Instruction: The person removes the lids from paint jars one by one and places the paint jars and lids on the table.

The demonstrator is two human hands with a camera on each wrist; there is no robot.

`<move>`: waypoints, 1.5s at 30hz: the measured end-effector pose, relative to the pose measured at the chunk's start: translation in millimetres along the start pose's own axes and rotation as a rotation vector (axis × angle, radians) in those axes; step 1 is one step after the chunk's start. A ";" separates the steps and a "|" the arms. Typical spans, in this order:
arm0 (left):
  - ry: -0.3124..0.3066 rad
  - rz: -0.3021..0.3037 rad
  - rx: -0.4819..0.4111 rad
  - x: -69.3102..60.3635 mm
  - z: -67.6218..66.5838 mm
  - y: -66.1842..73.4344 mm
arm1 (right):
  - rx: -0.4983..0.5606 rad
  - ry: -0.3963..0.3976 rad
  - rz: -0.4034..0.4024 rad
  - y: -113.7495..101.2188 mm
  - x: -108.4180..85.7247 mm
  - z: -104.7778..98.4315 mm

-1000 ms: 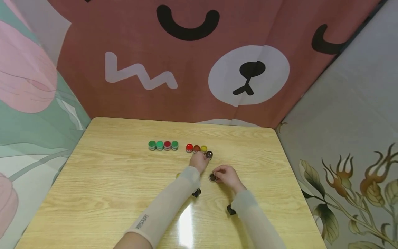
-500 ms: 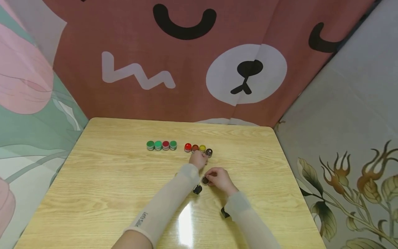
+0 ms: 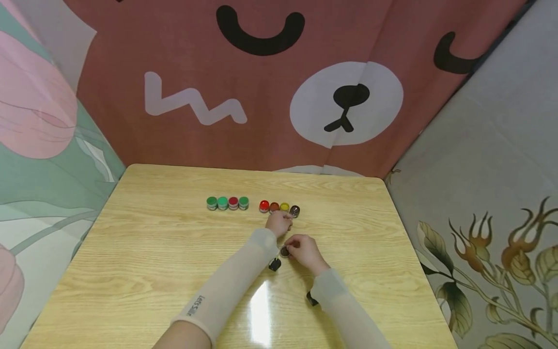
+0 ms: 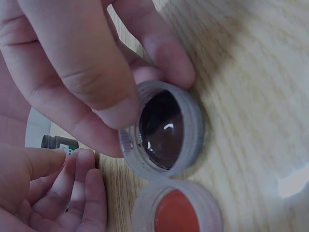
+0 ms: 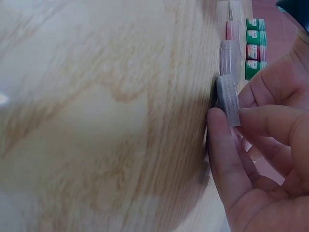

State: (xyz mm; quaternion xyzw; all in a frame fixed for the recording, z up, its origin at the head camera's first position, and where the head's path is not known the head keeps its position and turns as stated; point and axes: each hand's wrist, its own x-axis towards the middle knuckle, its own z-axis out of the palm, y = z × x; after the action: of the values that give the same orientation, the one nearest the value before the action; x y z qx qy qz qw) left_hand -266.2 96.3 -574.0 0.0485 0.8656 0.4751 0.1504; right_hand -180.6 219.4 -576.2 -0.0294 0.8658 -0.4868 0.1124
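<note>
My left hand (image 3: 278, 223) reaches to the back of the table. Its thumb and finger pinch a small dark paint jar (image 3: 295, 210) at the right end of a row with red (image 3: 264, 206), brown (image 3: 274, 207) and yellow (image 3: 284, 207) jars. A green and white label shows on the dark jar in the left wrist view. Nearer the body, my right hand (image 3: 306, 252) pinches a clear ridged lid (image 4: 161, 130) coated inside with dark paint. That lid sits against another clear lid (image 4: 176, 215) holding orange-red paint.
Several capped jars (image 3: 233, 203), green and dark red, form a second row to the left. More clear lids (image 5: 229, 58) line up left of the pinched one; my left forearm hides them in the head view. A patterned curtain (image 3: 261, 145) hangs behind the table (image 3: 165, 242).
My right hand has slid the dark-painted lid left toward the other lids. My left hand has pushed the dark jar back slightly, closer into line with its row.
</note>
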 end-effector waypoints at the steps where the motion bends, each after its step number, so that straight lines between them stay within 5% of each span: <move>1: -0.001 0.002 0.000 0.5 0.2 -0.8 | -0.004 -0.002 0.000 0.1 -0.2 0.3; 19: -0.015 0.109 0.053 -4.9 -5.1 -5.0 | 0.016 -0.005 0.024 -3.6 -0.5 4.1; 31: -0.055 0.193 0.136 -35.0 -25.7 -8.6 | -0.008 0.011 0.038 -2.9 -4.0 3.2; 38: -0.006 0.258 0.141 -58.3 -50.0 -27.4 | -0.044 0.020 0.061 -6.9 -2.7 -1.1; 45: 0.054 0.206 0.066 -82.6 -89.1 -50.8 | -0.147 0.076 -0.019 -23.6 6.1 -0.2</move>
State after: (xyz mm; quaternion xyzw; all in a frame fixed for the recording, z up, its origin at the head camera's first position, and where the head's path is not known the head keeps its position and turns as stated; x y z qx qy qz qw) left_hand -212.0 -22.0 -554.0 0.1292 0.8750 0.4604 0.0757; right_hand -188.0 206.2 -557.0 -0.0272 0.9024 -0.4239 0.0720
